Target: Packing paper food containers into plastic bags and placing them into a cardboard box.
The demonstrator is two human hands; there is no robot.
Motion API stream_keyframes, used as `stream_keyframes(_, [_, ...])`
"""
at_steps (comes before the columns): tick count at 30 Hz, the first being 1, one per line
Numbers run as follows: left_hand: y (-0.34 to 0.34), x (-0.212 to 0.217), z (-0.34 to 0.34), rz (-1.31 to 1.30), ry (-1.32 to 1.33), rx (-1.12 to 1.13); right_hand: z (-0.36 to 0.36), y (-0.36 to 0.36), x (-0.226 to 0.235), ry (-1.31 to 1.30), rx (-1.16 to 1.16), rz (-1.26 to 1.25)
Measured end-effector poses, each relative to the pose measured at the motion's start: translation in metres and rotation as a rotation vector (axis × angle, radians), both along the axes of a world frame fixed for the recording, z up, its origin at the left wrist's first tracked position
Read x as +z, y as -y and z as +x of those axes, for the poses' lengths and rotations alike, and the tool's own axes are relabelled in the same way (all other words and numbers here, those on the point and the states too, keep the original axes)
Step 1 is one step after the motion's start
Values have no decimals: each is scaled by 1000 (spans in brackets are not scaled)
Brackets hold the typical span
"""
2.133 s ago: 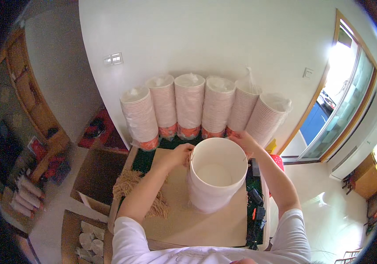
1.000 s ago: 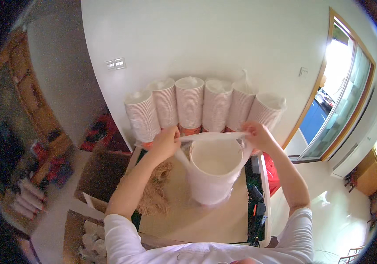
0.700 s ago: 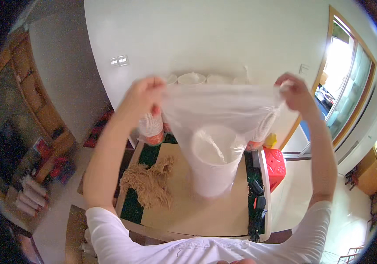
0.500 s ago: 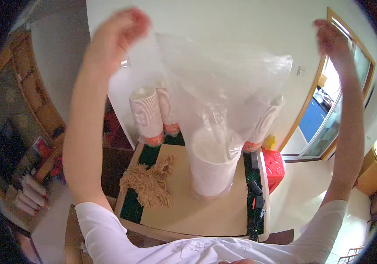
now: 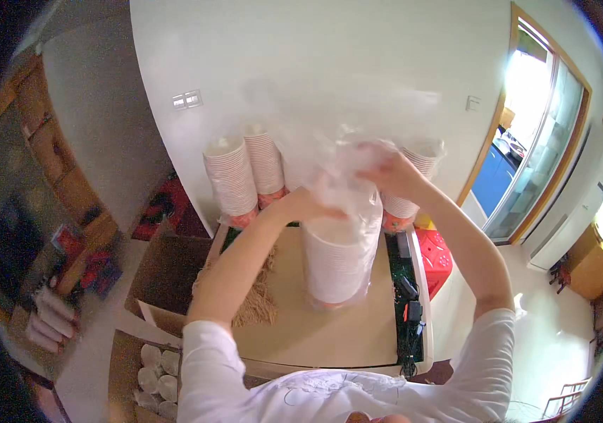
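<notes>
From the head view, both hands, left [image 5: 312,206] and right [image 5: 389,173], grip the bunched top of a clear bag [image 5: 347,176] over the white cup stack [image 5: 337,257] on the tabletop [image 5: 315,331]. The film looks thin, slippery and easily torn, the stack light but tippy; best held at the gathered neck.

The person wears a white top with sleeves pushed up to about the elbow, leaving both forearms bare. The left sleeve [image 5: 206,366] sits at about 7 o'clock in the view, the right sleeve [image 5: 488,352] at about 5 o'clock. A faint line drawing marks the chest of the top at 6 o'clock. The left hand [image 5: 308,206] and right hand [image 5: 393,173] are bare, without gloves.
</notes>
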State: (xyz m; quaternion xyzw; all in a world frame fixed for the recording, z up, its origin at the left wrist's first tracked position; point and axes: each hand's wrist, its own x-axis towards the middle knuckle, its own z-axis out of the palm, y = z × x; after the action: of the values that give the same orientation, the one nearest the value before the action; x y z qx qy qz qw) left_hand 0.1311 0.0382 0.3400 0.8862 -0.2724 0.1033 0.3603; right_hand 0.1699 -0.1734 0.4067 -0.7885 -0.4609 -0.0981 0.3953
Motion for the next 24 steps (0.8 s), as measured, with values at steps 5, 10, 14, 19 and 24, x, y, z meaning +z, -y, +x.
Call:
stream_keyframes(5, [72,58,27,-722,-343,-168,-11,-41,97,-159,133,419])
stream_keyframes(10, [42,138,28,-1266,-188,-90,-33,-12,127,41,79,476])
stream_keyframes(14, [54,167,29,-1079,-219,-72,4,-8,34,-299,154,-8])
stream_keyframes(19, [64,144,16,-786,-2,-119,25,-47,-58,-408,5,64])
stream_keyframes(24, [15,34,18,-120,346,-121,21,-39,-37,-678,188,889])
